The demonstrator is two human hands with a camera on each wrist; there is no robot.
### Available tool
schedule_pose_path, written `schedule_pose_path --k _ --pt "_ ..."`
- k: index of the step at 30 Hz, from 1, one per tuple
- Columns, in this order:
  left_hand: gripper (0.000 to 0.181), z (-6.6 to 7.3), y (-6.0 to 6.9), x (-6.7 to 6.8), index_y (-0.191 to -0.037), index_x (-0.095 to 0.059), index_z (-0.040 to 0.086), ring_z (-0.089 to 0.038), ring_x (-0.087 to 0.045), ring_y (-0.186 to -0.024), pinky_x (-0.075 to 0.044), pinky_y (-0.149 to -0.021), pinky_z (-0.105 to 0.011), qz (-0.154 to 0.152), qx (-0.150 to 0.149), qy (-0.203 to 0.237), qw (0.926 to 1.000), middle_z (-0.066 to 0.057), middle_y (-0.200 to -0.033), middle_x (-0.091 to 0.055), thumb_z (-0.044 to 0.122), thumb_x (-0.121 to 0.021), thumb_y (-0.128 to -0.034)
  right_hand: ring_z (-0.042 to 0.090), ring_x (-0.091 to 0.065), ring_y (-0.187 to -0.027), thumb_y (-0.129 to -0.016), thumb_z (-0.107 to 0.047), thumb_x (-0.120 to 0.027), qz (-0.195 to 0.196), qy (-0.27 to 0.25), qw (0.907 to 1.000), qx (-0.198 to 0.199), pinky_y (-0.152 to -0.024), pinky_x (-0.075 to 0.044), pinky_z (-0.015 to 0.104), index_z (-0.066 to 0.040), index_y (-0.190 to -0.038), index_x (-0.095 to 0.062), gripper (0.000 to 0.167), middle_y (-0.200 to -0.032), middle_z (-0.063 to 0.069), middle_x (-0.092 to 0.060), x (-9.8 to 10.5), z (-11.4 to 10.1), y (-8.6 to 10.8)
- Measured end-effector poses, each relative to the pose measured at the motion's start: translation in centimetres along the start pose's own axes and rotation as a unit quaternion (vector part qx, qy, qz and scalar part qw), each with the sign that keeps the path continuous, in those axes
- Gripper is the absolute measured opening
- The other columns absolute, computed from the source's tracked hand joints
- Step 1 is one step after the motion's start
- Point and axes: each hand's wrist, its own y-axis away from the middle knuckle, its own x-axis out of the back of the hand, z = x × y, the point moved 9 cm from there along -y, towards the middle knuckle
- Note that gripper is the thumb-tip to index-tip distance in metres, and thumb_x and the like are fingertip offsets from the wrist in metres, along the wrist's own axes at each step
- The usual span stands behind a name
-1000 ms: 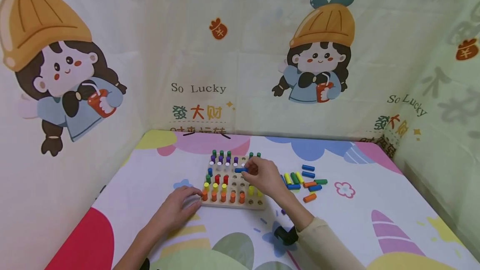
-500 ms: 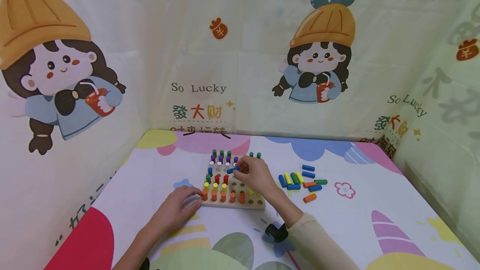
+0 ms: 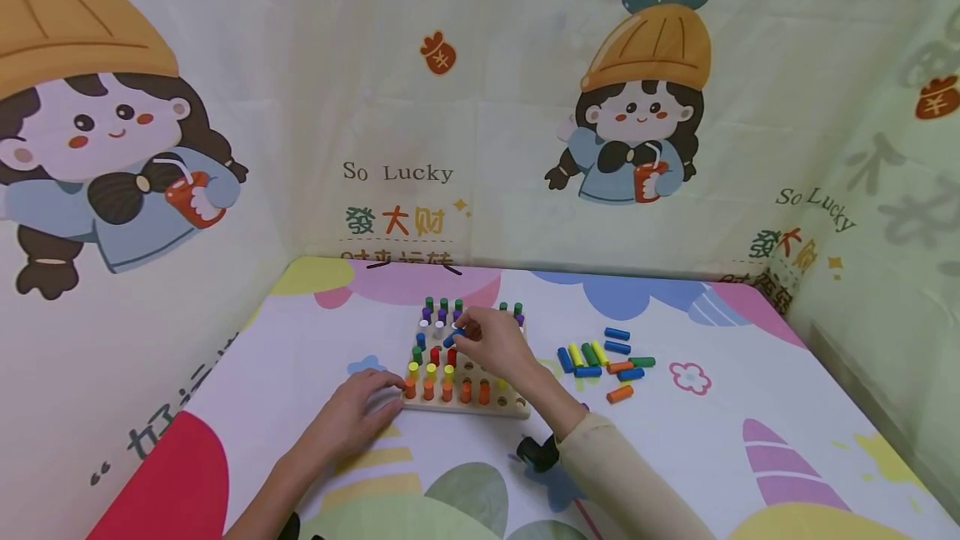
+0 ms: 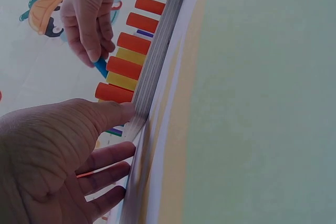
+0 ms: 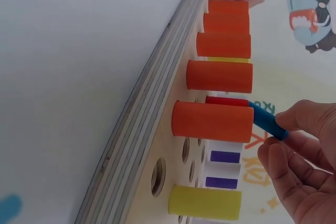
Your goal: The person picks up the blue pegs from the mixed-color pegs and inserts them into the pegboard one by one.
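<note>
A wooden pegboard (image 3: 467, 409) on the table holds rows of coloured pegs: orange in front, then yellow, with red, green, blue, white and purple behind. My right hand (image 3: 498, 346) pinches a blue peg (image 3: 453, 337) above the board, tilted, beside the white and red pegs. In the right wrist view the blue peg (image 5: 269, 120) sits between thumb and fingertips, behind an orange peg (image 5: 212, 121). My left hand (image 3: 358, 408) rests at the board's front left corner; in the left wrist view its thumb touches the board's edge (image 4: 157, 51), the other fingers nearly straight.
Loose blue, yellow, green and orange pegs (image 3: 620, 394) lie on the table right of the board. A black object (image 3: 537, 454) shows by the right sleeve (image 3: 626, 473). Printed cloth (image 3: 510, 107) stands behind the table.
My right hand has moved left across the board with the blue peg, which has gone from lying nearly level to a steeper tilt. The left hand has stayed at the corner.
</note>
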Motion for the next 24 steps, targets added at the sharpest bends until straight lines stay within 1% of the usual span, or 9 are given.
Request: schedule_pose_path --k 6,12,18,24 --pt "0.015 0.1 0.0 0.2 -0.113 -0.070 0.027 -0.025 -0.059 -0.118 -0.046 -0.104 -0.056 0.000 -0.004 0.000 1.0000 0.002 -0.120 -0.065 0.027 -0.071 -0.0976 0.013 -0.060 -0.078 -0.094 -0.014 -0.075 -0.004 0.014 0.9999 0.003 -0.072 -0.054 0.022 -0.008 -0.105 -0.073 0.013 -0.087 -0.001 -0.069 -0.6 -0.2 -0.5" --pt "0.015 0.2 0.0 0.3 -0.112 -0.070 0.025 -0.025 -0.059 -0.116 -0.046 -0.103 -0.056 0.000 -0.010 0.003 0.9999 0.001 -0.119 -0.065 0.026 -0.071 -0.0979 0.014 -0.059 -0.077 -0.094 -0.014 -0.074 -0.012 0.010 0.9999 -0.001 -0.067 -0.052 0.022 -0.008 -0.106 -0.073 0.013 -0.084 -0.001 -0.066 -1.2 -0.1 -1.0" --pt "0.015 0.2 0.0 0.3 -0.112 -0.070 0.026 -0.023 -0.059 -0.116 -0.047 -0.103 -0.054 0.001 -0.007 0.004 1.0000 0.003 -0.119 -0.065 0.025 -0.071 -0.0975 0.015 -0.058 -0.078 -0.095 -0.013 -0.073 -0.018 0.019 0.9997 -0.005 -0.067 -0.051 0.021 -0.008 -0.107 -0.073 0.013 -0.085 -0.001 -0.065 -1.7 -0.1 -1.3" --pt "0.014 0.3 0.1 0.3 -0.111 -0.070 0.028 -0.021 -0.060 -0.114 -0.048 -0.102 -0.052 0.004 -0.015 0.010 0.9998 0.006 -0.116 -0.065 0.023 -0.070 -0.0980 0.016 -0.058 -0.077 -0.095 -0.011 -0.072 -0.024 0.010 0.9996 -0.014 -0.065 -0.052 0.021 -0.007 -0.107 -0.073 0.012 -0.084 0.000 -0.065 -2.3 -0.1 -1.5"
